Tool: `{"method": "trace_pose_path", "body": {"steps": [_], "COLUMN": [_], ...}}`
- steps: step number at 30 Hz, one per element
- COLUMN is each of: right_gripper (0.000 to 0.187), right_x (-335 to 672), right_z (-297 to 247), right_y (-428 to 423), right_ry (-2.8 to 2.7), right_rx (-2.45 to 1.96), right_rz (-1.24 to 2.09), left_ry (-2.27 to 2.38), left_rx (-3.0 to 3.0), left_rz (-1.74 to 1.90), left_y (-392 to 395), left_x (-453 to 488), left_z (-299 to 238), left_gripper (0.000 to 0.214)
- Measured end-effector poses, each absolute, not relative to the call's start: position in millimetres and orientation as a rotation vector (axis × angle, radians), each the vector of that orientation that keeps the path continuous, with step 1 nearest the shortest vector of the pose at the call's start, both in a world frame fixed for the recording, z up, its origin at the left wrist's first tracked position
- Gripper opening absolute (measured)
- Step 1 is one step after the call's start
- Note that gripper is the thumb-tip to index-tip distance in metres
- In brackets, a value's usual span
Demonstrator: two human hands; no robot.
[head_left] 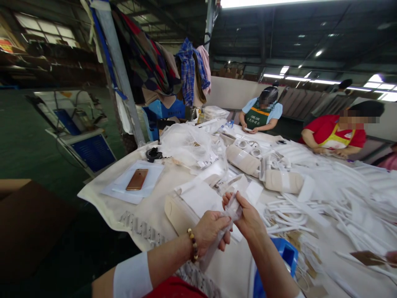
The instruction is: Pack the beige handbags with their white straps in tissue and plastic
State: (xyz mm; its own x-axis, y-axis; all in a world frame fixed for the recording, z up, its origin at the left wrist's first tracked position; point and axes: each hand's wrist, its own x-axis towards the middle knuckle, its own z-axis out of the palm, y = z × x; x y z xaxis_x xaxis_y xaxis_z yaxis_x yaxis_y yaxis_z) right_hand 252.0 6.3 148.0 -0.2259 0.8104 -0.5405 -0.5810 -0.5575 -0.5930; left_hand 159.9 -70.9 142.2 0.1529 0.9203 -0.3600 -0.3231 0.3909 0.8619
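Observation:
Both of my hands are closed on a clear plastic bag point(233, 209), bunched between them above the table's front edge. My left hand point(213, 232), with a beaded bracelet at the wrist, grips its lower part, and a length of the bag hangs below. The upper end is pinched in the fingers of my right hand point(248, 217). What the bag holds, if anything, I cannot make out. Just beyond my hands lies a cream box-like piece point(176, 215) with white sheets point(201, 198) on top.
A phone point(137, 179) rests on paper at the left. Wrapped beige bundles point(243, 159) and white tubes point(285, 213) cover the table's middle and right. A blue bin point(287, 252) stands by my right forearm. Two co-workers point(259, 116) sit across the table.

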Motion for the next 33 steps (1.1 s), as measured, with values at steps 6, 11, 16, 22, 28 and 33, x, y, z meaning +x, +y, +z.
{"method": "trace_pose_path", "body": {"steps": [6,11,16,22,28,33], "right_gripper": [0.025,0.029,0.044,0.039,0.047,0.041], "right_x": [250.0,251.4,264.0,273.4,281.3,275.8], "right_z": [149.5,147.6,125.1,115.1,115.0,112.3], "right_y": [32.8,19.2,-7.6,11.0,25.0,22.2], "right_ry": [-0.283,-0.459,-1.418,-2.221,-2.222,-2.181], "right_rx": [-1.103,-1.114,-1.24,-0.703,-0.714,-0.65], "right_rz": [1.841,1.91,0.857,-0.052,-0.059,0.195], "left_ry": [1.135,1.108,1.082,0.855,0.592,0.774], "left_rx": [0.719,0.696,0.642,0.612,0.591,0.637], "left_rz": [0.99,0.981,1.041,0.941,0.695,0.749], "left_y": [-90.4,-89.9,-77.1,-74.2,-102.6,-121.4], "left_x": [155.8,140.0,127.7,126.5,99.5,104.9], "left_z": [140.9,144.3,157.7,169.7,150.1,151.2], "left_gripper": [0.029,0.026,0.026,0.044,0.049,0.035]}}
